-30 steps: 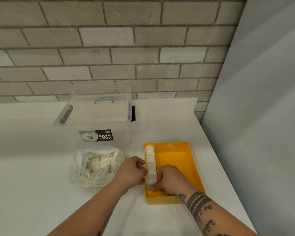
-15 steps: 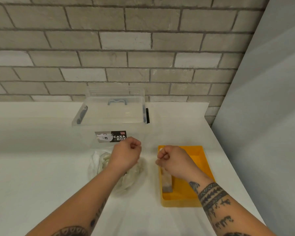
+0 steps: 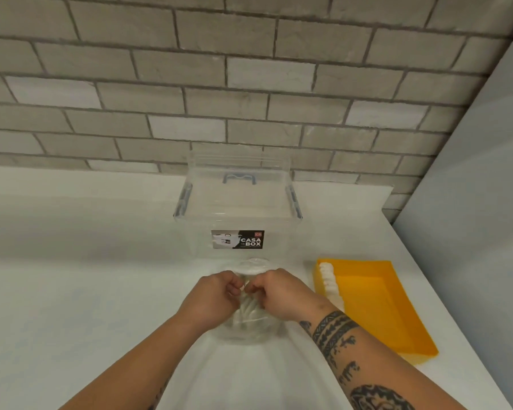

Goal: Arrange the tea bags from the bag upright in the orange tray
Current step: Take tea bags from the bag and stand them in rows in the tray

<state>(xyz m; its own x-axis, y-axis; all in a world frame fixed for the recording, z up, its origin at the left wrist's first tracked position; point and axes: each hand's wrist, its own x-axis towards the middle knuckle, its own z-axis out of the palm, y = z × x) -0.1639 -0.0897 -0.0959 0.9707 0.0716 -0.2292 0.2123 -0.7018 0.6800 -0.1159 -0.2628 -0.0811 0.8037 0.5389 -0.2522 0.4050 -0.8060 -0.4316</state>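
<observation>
A clear plastic bag [image 3: 246,328] with white tea bags inside lies on the white counter in front of me. My left hand [image 3: 212,297] and my right hand [image 3: 282,294] both pinch the bag's top, close together, fingers curled on the plastic. To the right sits the orange tray [image 3: 379,303]. A row of white tea bags [image 3: 329,281] stands upright along its left wall. The near end of that row is hidden behind my right forearm.
A clear lidded storage box [image 3: 237,214] labelled CASA BOX stands just behind the bag, against the brick wall. A grey panel [image 3: 471,202] borders the counter on the right. The counter's right edge runs just past the tray.
Both hands left the tray's row of tea bags, rose closed, then came down on the plastic bag and gripped its top. The view shifted left, so the tray now lies at the right.
</observation>
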